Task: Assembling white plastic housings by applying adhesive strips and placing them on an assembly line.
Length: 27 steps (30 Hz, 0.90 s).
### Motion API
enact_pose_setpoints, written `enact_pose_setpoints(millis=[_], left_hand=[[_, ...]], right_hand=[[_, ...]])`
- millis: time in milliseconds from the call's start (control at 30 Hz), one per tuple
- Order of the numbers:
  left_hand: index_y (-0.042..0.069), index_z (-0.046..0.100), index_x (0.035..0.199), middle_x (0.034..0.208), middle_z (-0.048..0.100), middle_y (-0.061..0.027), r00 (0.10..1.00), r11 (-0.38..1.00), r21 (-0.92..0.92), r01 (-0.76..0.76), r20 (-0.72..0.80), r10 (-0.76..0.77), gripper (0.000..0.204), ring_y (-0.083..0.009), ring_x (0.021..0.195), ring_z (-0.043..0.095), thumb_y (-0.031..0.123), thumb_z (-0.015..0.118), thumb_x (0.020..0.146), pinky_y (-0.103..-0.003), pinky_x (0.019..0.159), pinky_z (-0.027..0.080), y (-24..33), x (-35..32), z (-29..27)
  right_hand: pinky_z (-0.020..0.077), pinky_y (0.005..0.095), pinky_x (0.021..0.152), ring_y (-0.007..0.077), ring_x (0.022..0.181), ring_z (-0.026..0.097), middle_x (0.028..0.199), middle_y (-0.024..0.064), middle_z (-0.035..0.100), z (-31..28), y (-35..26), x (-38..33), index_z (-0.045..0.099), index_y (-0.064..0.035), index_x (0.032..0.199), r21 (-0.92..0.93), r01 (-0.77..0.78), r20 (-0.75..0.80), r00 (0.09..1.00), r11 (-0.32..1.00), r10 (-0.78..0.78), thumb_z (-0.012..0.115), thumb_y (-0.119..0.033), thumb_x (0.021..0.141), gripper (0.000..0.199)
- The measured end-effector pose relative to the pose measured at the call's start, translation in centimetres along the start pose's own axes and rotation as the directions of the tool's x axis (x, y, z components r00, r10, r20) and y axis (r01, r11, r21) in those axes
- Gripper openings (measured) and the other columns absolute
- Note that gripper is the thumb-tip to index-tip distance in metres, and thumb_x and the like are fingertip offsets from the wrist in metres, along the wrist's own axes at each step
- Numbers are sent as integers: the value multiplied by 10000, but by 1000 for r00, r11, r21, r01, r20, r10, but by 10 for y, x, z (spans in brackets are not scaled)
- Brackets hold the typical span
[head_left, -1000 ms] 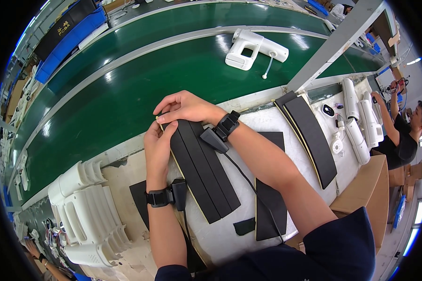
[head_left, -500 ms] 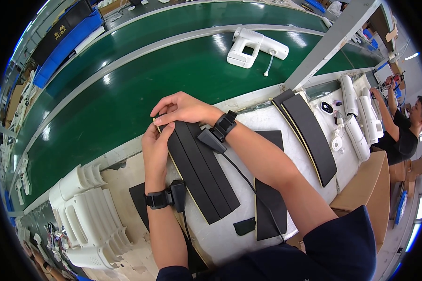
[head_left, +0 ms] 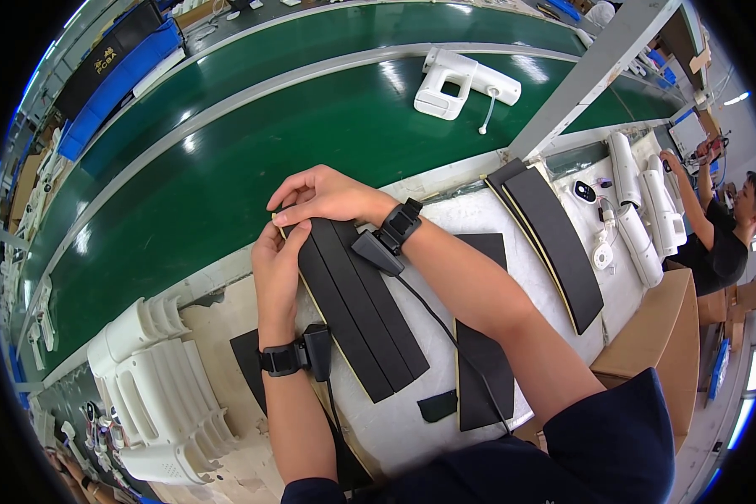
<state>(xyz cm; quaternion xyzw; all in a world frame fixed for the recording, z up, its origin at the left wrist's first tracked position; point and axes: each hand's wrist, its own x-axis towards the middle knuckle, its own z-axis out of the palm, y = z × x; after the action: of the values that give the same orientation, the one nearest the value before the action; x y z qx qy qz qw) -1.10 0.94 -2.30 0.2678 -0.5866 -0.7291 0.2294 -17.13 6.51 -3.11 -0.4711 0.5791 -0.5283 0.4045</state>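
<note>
A black foam sheet cut into long strips, with a pale yellow edge, lies slantwise on the white work surface. At its far left corner, my left hand pinches the edge with thumb and fingertips. My right hand reaches across from the right and grips the same corner, thumb close to the left thumb. Parts of the fingertips are hidden behind the foam. More black foam lies under and beside my right forearm, and a small black scrap is near it.
Stacked black foam strips lie to the right, beside white cylindrical housings and a cardboard box. White plastic shells are stacked at left. A white handled housing sits on the green conveyor. A metal post rises at right; a co-worker is beyond.
The white handled housing has shifted slightly to the right along the conveyor. My hands stay at the foam's corner with barely any movement.
</note>
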Motion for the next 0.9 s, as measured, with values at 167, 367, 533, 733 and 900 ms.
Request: enact_pose_setpoints(millis=[167, 367, 533, 733, 900], left_hand=[[-43, 599, 1163, 1024, 656, -63, 1000, 1000, 7, 2, 2, -2, 316, -100, 904, 604, 141, 653, 911, -234, 796, 462, 2, 0, -1], [-46, 595, 1169, 1039, 654, -66, 1000, 1000, 22, 5, 1, -5, 326, -104, 922, 603, 143, 656, 911, -238, 812, 459, 5, -2, 1], [-45, 593, 1173, 1046, 651, -64, 1000, 999, 31, -10, 5, 9, 335, -105, 931, 599, 151, 662, 911, -240, 819, 456, 4, -2, 1], [-30, 606, 1141, 1017, 650, -51, 1000, 999, -43, -14, 27, 15, 299, -95, 903, 592, 157, 662, 916, -239, 797, 455, -3, 1, -2], [-30, 610, 1126, 985, 648, -42, 1000, 1000, -4, -11, 2, 11, 285, -87, 871, 586, 162, 657, 920, -231, 768, 453, 1, 0, 0]], right_hand=[[489, 234, 778, 109, 824, 642, 920, 47, 679, 0, 1, 1, 697, -37, 1076, 7, 3, -2, 1000, 1000, -3, 789, -288, 811, 377], [490, 237, 783, 112, 830, 644, 924, 49, 681, 0, 1, 1, 698, -38, 1075, 2, 2, -6, 1000, 1000, -2, 792, -296, 806, 384], [490, 238, 784, 114, 830, 644, 926, 50, 681, 0, 1, 1, 699, -40, 1075, -10, -5, -9, 1000, 1000, 5, 793, -307, 803, 393], [498, 249, 798, 120, 845, 653, 919, 53, 691, 1, 4, 3, 698, -33, 1073, 29, 28, 2, 1000, 999, -28, 788, -264, 811, 360], [499, 243, 803, 119, 848, 654, 914, 48, 693, 0, 3, 1, 696, -31, 1068, 9, 17, -3, 1000, 1000, -17, 783, -251, 816, 346]])
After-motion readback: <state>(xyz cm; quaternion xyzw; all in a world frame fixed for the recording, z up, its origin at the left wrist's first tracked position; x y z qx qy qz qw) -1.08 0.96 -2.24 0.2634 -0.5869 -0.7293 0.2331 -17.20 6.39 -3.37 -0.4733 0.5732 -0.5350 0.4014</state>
